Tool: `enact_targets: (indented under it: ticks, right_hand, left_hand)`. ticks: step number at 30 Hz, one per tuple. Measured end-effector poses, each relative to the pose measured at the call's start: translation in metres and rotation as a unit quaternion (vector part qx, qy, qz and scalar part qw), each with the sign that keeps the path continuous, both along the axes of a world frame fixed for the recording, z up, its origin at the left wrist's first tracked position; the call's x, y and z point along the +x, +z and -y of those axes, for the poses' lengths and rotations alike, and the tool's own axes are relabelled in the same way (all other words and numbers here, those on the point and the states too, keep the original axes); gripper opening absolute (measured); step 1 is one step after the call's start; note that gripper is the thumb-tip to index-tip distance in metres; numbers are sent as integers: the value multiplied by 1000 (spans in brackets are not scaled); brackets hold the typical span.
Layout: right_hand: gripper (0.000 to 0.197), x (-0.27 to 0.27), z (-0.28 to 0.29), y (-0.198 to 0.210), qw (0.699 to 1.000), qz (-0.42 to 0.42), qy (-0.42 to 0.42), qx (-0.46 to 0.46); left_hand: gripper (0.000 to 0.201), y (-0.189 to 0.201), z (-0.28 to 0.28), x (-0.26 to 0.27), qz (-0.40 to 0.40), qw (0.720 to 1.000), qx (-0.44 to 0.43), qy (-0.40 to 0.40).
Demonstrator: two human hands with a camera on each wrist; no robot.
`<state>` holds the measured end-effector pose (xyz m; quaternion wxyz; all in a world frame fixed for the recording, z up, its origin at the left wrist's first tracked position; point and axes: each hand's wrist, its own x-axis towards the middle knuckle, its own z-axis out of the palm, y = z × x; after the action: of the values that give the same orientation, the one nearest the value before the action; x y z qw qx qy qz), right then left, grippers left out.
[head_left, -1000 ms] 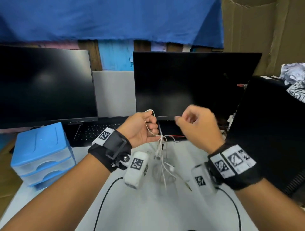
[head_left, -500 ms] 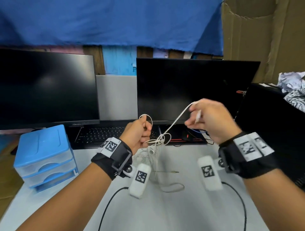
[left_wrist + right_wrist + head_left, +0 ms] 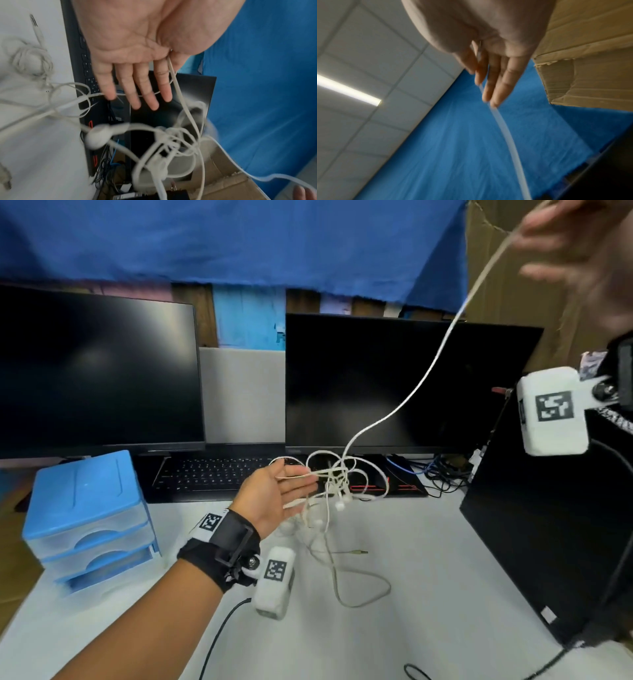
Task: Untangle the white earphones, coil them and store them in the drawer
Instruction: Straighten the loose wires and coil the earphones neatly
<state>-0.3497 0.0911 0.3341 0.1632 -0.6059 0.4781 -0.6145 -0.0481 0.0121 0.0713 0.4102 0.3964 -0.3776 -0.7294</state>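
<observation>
Nearest in the head view, at lower centre of the frame, a loose loop of the white earphones (image 3: 359,594) lies on the bench (image 3: 411,594), its plug pointing right just above the loop. The rest of the cord rises from there into a knot hanging in mid-frame, two earbuds dangling under it.

The left hand (image 3: 274,494) is beside that knot, palm up and fingers (image 3: 147,93) straight and spread. Its grip is slack: strands drape over the fingers, and in the left wrist view one strand runs out from between thumb and forefinger, though whether it is truly pinched there I cannot tell.

One long strand climbs from the knot to the upper right of the frame, where the right hand (image 3: 582,258) is raised high and blurred. In the right wrist view the cord runs along its nearly straight fingers (image 3: 503,83); it looks trapped between them near the palm, but the blur keeps me from being sure.

By my reckoning the task is early: one length is drawn out, the knot is still a knot, no coiling has begun. The blue drawer unit (image 3: 85,508), at the left of the frame, has all its drawers closed, so storing is still ahead too.

Behind stand a keyboard (image 3: 212,474) and two dark monitors (image 3: 394,385).
</observation>
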Motion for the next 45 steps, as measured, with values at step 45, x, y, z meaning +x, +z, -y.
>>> enact_targets:
  ticks: [45]
  right_hand:
    - [16, 140, -31, -306, 966, 85, 135, 202]
  left_hand:
    - [12, -34, -75, 20, 82, 987, -130, -44]
